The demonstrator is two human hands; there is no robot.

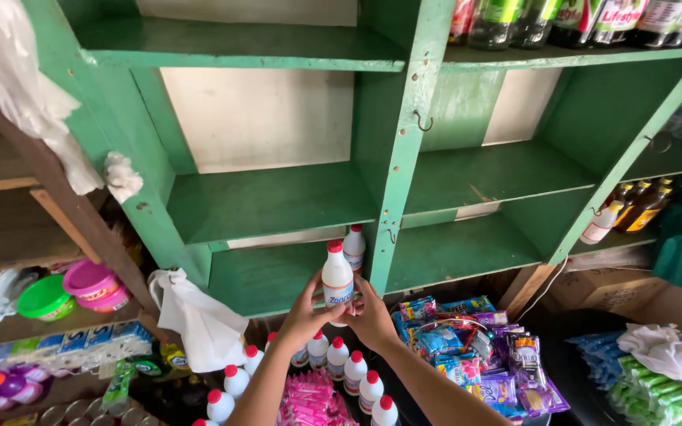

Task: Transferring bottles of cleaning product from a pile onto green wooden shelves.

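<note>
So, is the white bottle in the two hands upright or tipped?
Upright. The white bottle has its red cap on top, and the left hand and right hand hold its lower part.

A single head-worn camera looked forward and slightly down at close range onto green wooden shelves (278, 197), with both forearms rising from the bottom edge; the frame's outer edges seemed stretched, perhaps by a wide lens.
</note>
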